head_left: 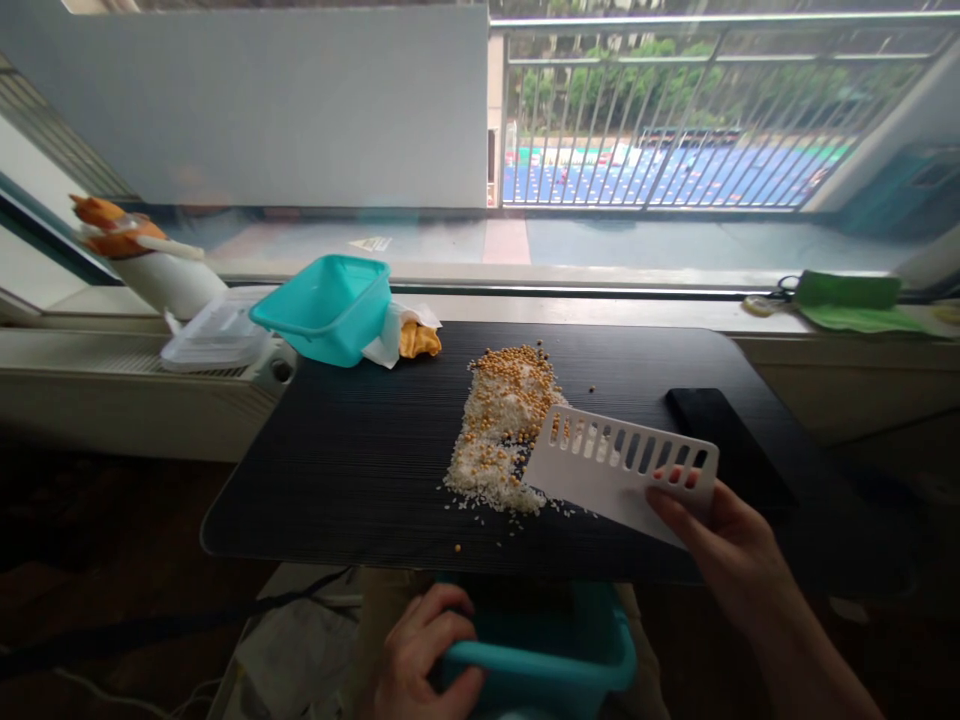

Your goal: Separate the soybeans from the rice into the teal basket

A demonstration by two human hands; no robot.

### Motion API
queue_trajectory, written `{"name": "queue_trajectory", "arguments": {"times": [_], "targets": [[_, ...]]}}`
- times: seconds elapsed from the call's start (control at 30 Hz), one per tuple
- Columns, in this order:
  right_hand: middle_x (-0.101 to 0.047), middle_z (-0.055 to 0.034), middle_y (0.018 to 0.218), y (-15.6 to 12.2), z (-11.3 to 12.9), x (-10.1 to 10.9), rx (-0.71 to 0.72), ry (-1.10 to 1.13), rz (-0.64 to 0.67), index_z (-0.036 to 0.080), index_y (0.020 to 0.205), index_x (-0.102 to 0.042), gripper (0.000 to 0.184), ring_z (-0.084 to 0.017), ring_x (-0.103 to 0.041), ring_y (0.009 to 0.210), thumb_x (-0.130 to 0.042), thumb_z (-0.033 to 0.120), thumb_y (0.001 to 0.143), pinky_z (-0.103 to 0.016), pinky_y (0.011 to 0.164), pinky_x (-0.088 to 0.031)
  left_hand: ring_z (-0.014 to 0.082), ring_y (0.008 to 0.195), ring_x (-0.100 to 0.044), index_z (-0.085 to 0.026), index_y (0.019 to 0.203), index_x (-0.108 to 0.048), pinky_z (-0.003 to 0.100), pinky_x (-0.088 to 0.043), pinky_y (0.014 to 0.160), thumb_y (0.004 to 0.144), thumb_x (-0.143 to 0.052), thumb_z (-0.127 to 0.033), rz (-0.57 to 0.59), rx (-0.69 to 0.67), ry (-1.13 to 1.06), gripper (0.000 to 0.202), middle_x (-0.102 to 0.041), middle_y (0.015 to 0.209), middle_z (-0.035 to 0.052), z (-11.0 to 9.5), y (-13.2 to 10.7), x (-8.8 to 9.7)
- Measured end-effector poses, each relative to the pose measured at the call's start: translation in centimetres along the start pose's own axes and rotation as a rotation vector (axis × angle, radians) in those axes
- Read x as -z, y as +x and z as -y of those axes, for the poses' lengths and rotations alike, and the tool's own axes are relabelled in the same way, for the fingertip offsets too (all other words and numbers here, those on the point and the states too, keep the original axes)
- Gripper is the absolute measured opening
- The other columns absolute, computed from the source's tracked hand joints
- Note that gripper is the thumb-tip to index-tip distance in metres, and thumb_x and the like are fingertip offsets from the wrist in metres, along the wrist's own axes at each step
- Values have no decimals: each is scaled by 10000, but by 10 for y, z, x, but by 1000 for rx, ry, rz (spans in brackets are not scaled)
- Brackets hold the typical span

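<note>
A heap of white rice mixed with yellow beans (504, 425) lies in the middle of a black table (352, 470). My right hand (724, 540) is closed on a white slotted scraper (611, 470), whose left edge rests against the heap's right side. Below the table's front edge, my left hand (424, 650) grips the rim of a teal plastic bin (547, 665). The bin's inside is hidden by the table.
A second teal bin (326, 305) sits tilted at the table's back left, next to crumpled white paper with something orange (416, 338) and a clear lidded box (214, 338). A black phone (716, 430) lies on the right. A green item (847, 295) rests on the windowsill.
</note>
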State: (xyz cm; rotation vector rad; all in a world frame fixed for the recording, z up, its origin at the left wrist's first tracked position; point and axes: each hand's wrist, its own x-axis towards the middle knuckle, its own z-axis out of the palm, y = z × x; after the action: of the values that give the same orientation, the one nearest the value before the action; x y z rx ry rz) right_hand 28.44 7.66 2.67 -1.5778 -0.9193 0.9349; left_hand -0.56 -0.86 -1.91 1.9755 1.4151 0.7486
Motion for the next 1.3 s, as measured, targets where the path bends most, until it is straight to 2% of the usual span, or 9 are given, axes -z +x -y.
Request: {"name": "queue_trajectory", "arguments": {"times": [0.27, 0.43, 0.7, 0.9, 1.0, 1.07, 1.1, 1.23, 1.3], "targets": [[-701, 25, 778, 0, 2, -4, -132, 133, 50, 234, 830, -714, 314, -142, -623, 697, -849, 410, 609, -209, 662, -504, 179, 807, -704, -221, 729, -654, 236, -566, 728, 680, -613, -69, -53, 29, 49, 165, -694, 912, 27, 11, -9, 5], [-697, 19, 791, -4, 9, -6, -108, 157, 54, 237, 811, -705, 308, -149, -627, 695, -850, 415, 607, -214, 659, -520, 190, 824, -704, -226, 729, -665, 239, -573, 732, 695, -639, -106, -82, 51, 61, 127, -704, 918, 27, 14, -12, 11], [-749, -40, 844, -19, 0, -26, -4, -19, 228, 220, 839, -752, 292, -235, -678, 780, -792, 449, 663, -283, 707, -555, 192, 825, -704, -218, 715, -662, 251, -578, 742, 680, -637, -67, -88, 105, 49, 157, -700, 905, 30, 6, -15, 17], [-772, -32, 814, -43, -5, -54, 55, -2, 386, 237, 848, -765, 202, -229, -696, 741, -728, 411, 751, -292, 703, -566, 196, 869, -705, -219, 744, -682, 252, -579, 776, 709, -669, -103, -175, 150, 21, 122, -698, 945, 37, 11, -24, 22], [-770, -36, 788, -48, -5, -53, 19, -10, 480, 225, 866, -774, 228, -232, -701, 716, -721, 416, 755, -305, 689, -574, 196, 884, -702, -220, 764, -678, 253, -576, 783, 714, -659, -99, -185, 151, 10, 132, -699, 960, 35, 13, -25, 24], [-770, -38, 777, -45, -5, -43, -2, -11, 453, 221, 857, -773, 241, -237, -703, 709, -746, 423, 728, -305, 679, -579, 188, 864, -702, -218, 755, -668, 251, -573, 782, 722, -645, -92, -166, 141, 5, 132, -698, 942, 30, 12, -24, 25], [-772, -40, 788, -41, -5, -36, -2, -14, 399, 223, 849, -771, 246, -244, -705, 727, -760, 425, 710, -306, 690, -580, 185, 852, -702, -217, 748, -664, 251, -572, 776, 723, -641, -89, -154, 134, 8, 133, -698, 932, 28, 11, -23, 25], [-768, -27, 855, -19, -3, -14, 26, -44, 55, 244, 842, -747, 255, -257, -706, 826, -789, 426, 668, -319, 786, -566, 189, 819, -699, -221, 713, -662, 252, -569, 739, 679, -644, -63, -89, 104, 41, 163, -700, 912, 25, 6, -14, 20], [-757, -16, 843, -9, -2, -9, 25, -48, -30, 247, 840, -734, 253, -248, -703, 822, -786, 429, 672, -320, 790, -561, 188, 800, -698, -223, 704, -662, 248, -567, 724, 650, -638, -46, -61, 78, 50, 186, -701, 899, 21, 3, -9, 16]]}}
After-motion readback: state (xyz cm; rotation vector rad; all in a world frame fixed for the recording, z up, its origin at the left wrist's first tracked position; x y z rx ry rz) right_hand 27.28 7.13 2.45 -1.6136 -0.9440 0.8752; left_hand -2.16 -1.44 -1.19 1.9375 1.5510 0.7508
